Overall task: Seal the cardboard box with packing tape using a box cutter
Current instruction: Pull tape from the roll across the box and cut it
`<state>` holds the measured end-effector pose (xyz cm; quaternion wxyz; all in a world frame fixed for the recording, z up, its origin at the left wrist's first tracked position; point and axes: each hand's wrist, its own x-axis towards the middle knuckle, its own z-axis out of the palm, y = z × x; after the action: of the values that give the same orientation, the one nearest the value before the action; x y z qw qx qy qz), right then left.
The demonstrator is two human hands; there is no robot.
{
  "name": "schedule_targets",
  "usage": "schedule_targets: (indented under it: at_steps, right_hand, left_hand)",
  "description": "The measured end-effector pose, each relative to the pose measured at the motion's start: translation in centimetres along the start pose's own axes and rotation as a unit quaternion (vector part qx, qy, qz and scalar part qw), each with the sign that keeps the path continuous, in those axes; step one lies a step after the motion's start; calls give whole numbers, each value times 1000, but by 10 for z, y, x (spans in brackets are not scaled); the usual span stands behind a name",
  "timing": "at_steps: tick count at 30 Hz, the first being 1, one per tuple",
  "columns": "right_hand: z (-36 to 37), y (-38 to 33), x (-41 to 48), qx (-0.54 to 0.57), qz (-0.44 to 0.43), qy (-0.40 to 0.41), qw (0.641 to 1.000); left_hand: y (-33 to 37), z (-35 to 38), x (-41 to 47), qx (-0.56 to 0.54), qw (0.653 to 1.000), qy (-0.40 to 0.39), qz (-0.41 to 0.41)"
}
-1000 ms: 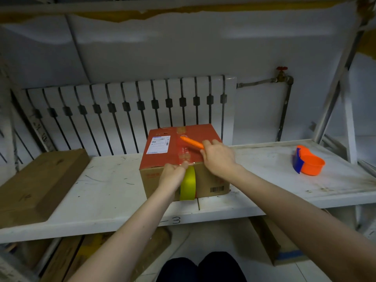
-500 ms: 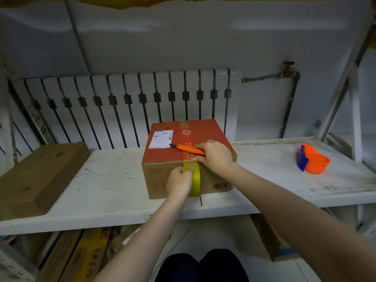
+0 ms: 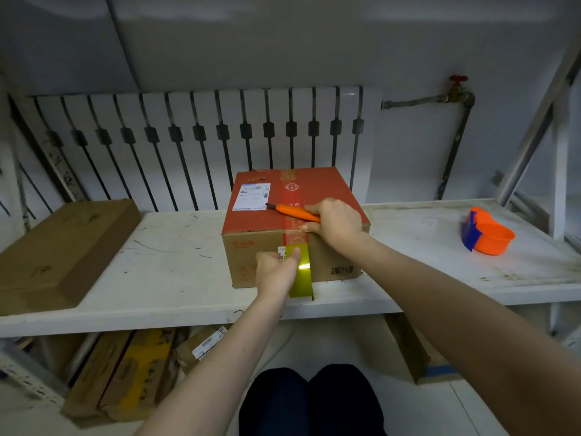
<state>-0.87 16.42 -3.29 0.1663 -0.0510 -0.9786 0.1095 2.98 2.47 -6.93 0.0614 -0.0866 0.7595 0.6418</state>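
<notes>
White shelf (image 3: 157,272) carries the box (image 3: 314,190). Left hand (image 3: 276,269), at six o'clock, has smoothed yellow tape (image 3: 301,278) lower down the front; right hand (image 3: 338,225) still grips the cutter (image 3: 292,211), so cutting looks next.

A single head-worn camera looks forward and down, close over a white shelf (image 3: 157,278) at arm's reach.

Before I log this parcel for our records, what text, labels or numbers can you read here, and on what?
White shipping label on the red-topped cardboard box: print too small to read.
Barcode on the box front: digits unreadable.
Red printing on the box front: blurred.
Label on the carton under the shelf: unreadable.
</notes>
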Motion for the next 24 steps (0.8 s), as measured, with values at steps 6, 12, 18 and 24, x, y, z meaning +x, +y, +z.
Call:
schedule_targets:
  at_steps: [6, 12, 18, 24]
  right_hand:
    - [0, 1, 0, 3, 4, -3, 1000]
    - [1, 2, 2, 5, 1, 0, 1000]
    - [0, 2, 2, 10, 2, -1, 1000]
    - [1, 2, 1, 7, 4, 6, 1000]
  left_hand:
    - [-1, 1, 3, 41, 999, 12, 7]
    - [1, 0, 10, 53, 999, 3, -7]
    - [11, -3, 16, 74, 996, -38, -17]
    - [-5, -4, 16, 48, 996, -58, -54]
